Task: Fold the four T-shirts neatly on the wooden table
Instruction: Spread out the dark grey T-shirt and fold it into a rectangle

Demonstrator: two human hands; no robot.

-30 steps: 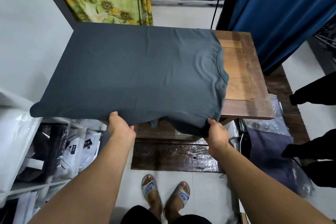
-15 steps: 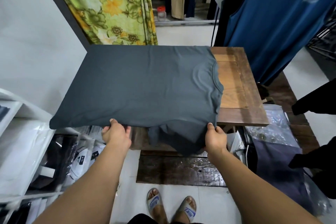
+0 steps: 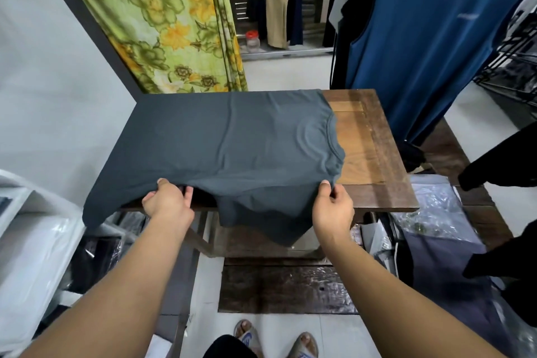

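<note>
While the dark grey T-shirt [image 3: 226, 139] lies spread across the wooden table [image 3: 374, 160], collar to the right and hem end drooping past the left edge, the left hand [image 3: 167, 202] and right hand [image 3: 332, 208] each pinch its near long edge, raised just off the tabletop with a sleeve hanging below. This looks like the shirt's first lengthwise fold; next, that edge probably needs carrying evenly toward the far side, hands level. Behind hang a floral curtain [image 3: 162, 23] and a blue garment [image 3: 421, 38].
</note>
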